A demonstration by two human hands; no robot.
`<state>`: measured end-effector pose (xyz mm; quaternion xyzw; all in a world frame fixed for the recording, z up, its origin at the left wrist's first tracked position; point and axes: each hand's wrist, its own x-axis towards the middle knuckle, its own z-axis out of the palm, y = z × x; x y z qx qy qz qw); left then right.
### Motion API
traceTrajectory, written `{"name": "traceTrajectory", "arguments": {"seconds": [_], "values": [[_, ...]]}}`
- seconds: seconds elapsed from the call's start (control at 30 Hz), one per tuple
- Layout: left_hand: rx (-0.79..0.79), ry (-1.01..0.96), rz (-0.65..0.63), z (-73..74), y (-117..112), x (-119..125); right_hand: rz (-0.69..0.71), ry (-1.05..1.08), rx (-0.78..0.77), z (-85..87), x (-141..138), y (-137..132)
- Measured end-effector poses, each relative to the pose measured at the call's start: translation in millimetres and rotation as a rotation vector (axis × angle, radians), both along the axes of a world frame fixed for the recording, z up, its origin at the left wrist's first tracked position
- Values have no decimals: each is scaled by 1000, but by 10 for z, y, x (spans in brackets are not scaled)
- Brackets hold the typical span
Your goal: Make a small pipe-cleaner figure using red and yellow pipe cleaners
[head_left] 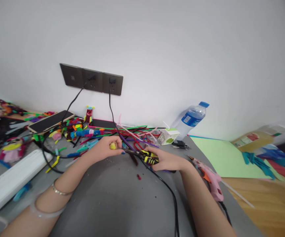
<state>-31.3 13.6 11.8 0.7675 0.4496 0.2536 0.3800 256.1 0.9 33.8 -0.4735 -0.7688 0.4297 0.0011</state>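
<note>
A: What do our hands hold?
B: Our left hand [105,147] is pinched around a yellow bit [112,145], and our right hand [167,158] is wrapped round the grips of the pliers [150,158]. Our hands are apart, with the nose of the pliers between them, pointing left.
A: Does the nose touch the yellow bit?
B: We can't tell. It ends near our left fingertips, and the bit sits in the curl of our fingers.
A: How will they feel?
B: The bit looks soft and light, so we think a gentle pinch is enough. The pliers look hard and a bit heavy, so we'd best hold the grips, back from the nose.
A: What's near?
B: A red scrap [138,177] on the table [107,204], and a pink glue gun [213,182] right of our right arm.
</note>
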Motion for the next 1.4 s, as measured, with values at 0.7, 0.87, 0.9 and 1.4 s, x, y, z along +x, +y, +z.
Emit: {"name": "traceTrajectory", "arguments": {"seconds": [0.7,0.87,0.9,1.4], "values": [[341,640,143,-67,-57,128,-212,-192,216,-79,-339,-170],[349,707,225,-61,-69,192,-214,-210,252,-121,-369,-171],[346,712,238,-59,-73,205,-208,-215,260,-124,-373,-171],[162,281,88,-25,-34,93,-107,-106,174,-124,-188,-77]]}}
